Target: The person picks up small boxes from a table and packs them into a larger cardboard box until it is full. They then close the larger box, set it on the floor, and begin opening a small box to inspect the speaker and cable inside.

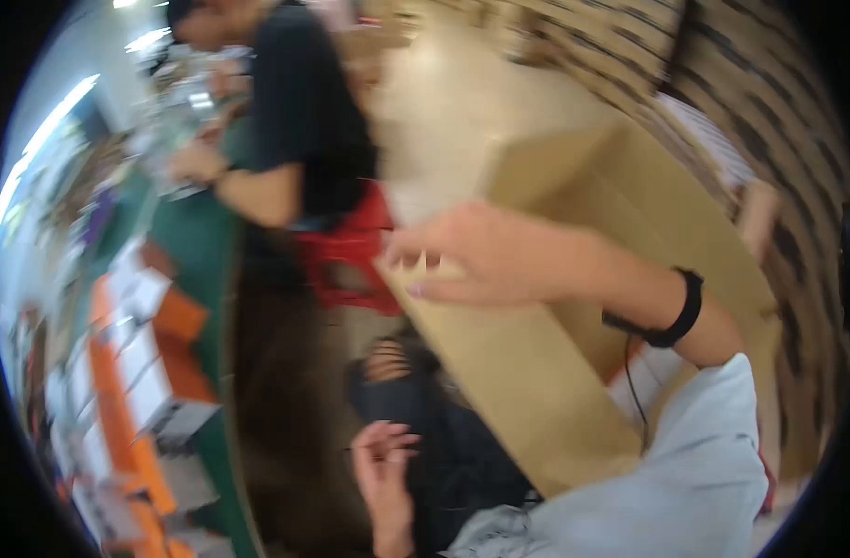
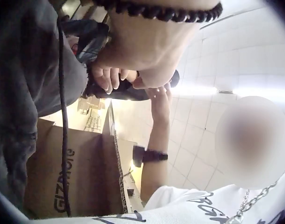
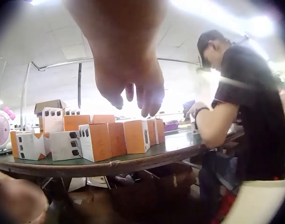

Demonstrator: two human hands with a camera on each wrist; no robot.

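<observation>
My right hand [image 1: 485, 253] is stretched out above the near edge of a large open cardboard carton [image 1: 508, 381], and overlaps that edge in the head view. Its fingers [image 3: 152, 100] hang down relaxed in the right wrist view, with nothing held. Low over my lap, my left hand [image 1: 383, 470] holds nothing, its fingers loosely bent. White-and-orange product boxes [image 3: 93, 142] stand in rows on the green table [image 1: 222, 307] to the left. Inside the carton, part of a white item [image 1: 648, 377] shows beneath my right forearm.
A person in a dark shirt [image 1: 309, 102] works at the far part of the table, by a red stool [image 1: 350, 260]. Stacked brown cartons [image 1: 769, 121] line the right side. A pink fan [image 3: 1, 130] stands at the table's end in the right wrist view.
</observation>
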